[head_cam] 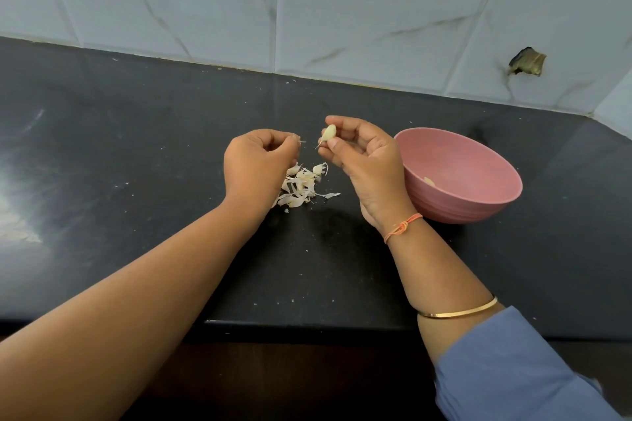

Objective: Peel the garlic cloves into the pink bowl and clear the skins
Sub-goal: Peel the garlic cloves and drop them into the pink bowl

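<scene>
Our right hand pinches the clove by its sides: light, firm, we judge slick once bare. Our left hand has fingers curled, probably pinching a sliver. The skins are papery; we'd sweep them.

Skins on counter — bowl right.

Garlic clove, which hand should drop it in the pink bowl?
Probably right. The right hand pinches the garlic clove right beside the pink bowl; the left hand is farther, above the skins.
</scene>
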### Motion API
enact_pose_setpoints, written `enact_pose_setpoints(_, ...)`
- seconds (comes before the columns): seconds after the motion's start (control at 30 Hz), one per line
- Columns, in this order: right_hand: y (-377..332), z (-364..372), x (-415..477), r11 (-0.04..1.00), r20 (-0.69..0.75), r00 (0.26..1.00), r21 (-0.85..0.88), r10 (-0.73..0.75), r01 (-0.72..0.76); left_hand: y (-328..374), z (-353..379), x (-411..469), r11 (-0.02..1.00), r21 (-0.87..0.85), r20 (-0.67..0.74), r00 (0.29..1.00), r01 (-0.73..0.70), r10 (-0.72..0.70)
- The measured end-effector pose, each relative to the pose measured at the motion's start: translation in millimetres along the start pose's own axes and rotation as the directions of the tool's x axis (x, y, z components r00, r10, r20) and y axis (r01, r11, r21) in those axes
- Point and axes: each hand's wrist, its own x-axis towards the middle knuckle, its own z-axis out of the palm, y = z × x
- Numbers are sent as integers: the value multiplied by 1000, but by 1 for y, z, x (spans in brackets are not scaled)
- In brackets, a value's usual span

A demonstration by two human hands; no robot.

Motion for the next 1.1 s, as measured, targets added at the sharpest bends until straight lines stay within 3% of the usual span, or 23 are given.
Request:
enact_pose_setpoints(0.4, -1, 1, -2, 1000, 1, 1000, 7, 28, -28, 4, 3, -10, 981, 14, 147, 971, -194, 190)
enact_pose_setpoints(0.8, -4, 2, -3, 998, -21, 999, 41, 50, -49, -3, 4, -3, 964, 113, 118, 967, -240, 227)
enact_pose_setpoints(1.1, -1, -1, -1, 996, -34, 997, -46, 76, -78, -3, 2, -4, 947, 174, 182, 954, -272, 240)
